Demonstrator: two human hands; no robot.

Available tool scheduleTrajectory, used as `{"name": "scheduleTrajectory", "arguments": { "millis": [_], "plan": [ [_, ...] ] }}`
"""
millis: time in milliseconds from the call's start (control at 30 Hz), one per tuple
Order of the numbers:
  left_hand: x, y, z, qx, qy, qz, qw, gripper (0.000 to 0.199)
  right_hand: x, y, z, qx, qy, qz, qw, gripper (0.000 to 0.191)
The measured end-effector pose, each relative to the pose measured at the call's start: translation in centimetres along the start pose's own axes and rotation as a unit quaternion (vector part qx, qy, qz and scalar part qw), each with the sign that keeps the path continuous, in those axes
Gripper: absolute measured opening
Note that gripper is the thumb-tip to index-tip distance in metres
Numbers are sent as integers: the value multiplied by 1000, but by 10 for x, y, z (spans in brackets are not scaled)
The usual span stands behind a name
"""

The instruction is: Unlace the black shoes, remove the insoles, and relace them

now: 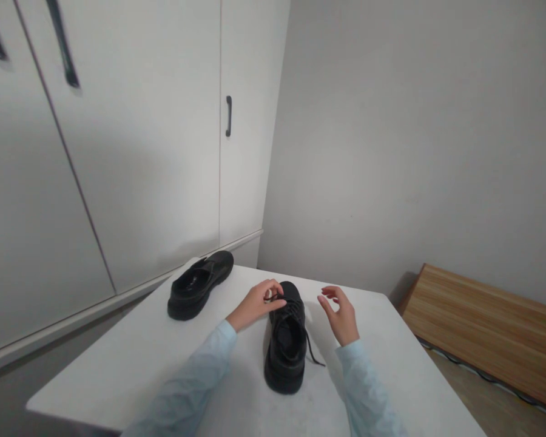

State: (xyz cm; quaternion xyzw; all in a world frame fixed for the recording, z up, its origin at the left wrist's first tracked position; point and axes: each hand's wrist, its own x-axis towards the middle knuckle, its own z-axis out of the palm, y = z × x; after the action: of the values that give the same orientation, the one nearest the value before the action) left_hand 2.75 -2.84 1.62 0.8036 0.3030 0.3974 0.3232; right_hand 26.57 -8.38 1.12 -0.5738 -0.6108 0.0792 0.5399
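Matte black lace-up shoe [286, 346] sitting heel-near on white table [131, 364], left hand [256, 303] pinching its lace at the tongue, right hand [341, 315] hovering beside, fingers loosely spread, holding nothing.

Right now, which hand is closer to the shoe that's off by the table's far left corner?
Left. The left hand sits just right of that far shoe, fingers on the near shoe. The right hand hovers farther right.

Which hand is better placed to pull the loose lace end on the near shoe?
Right, probably. The right hand hovers open beside the near shoe, above the trailing lace end; the left hand pinches laces near the toe.
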Motion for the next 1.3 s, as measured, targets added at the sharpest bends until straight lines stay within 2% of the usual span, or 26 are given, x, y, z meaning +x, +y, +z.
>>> {"name": "scheduleTrajectory", "arguments": {
  "millis": [133, 200, 267, 400, 600, 733, 800, 1100, 1200, 1300],
  "plan": [
    [0, 10, -1, 99, 57, 69, 991, 21, -9, -15, 10, -15, -131, -60, 989, 23],
    [-1, 10, -1, 115, 40, 76, 990, 21, -14, -19, 16, -19, -191, -82, 978, 22],
    [-1, 8, 1, 124, 7, 76, 989, 21, -16, -20, 21, -25, -224, -91, 970, 21],
    [0, 4, 4, 138, -36, 65, 988, 22, -17, -18, 23, -37, -246, -70, 966, 19],
    [0, 5, 5, 127, -45, 49, 990, 16, -15, -16, 21, 14, -272, 22, 962, 30],
    [0, 5, 6, 118, -46, 45, 991, 15, -14, -14, 19, 107, -332, 122, 929, 40],
    [-1, 5, 6, 114, -46, 45, 991, 15, -12, -14, 15, 131, -360, 149, 912, 42],
    [-1, 7, 5, 114, -52, 38, 991, 17, -5, -8, -1, 197, -464, 171, 846, 38],
    [-1, 6, 6, 111, -51, 41, 992, 16, -6, -10, -3, 247, -470, 169, 830, 34],
    [-1, 5, 6, 98, -50, 39, 993, 14, -8, -17, -3, 284, -457, 164, 827, 32]
  ]
}}
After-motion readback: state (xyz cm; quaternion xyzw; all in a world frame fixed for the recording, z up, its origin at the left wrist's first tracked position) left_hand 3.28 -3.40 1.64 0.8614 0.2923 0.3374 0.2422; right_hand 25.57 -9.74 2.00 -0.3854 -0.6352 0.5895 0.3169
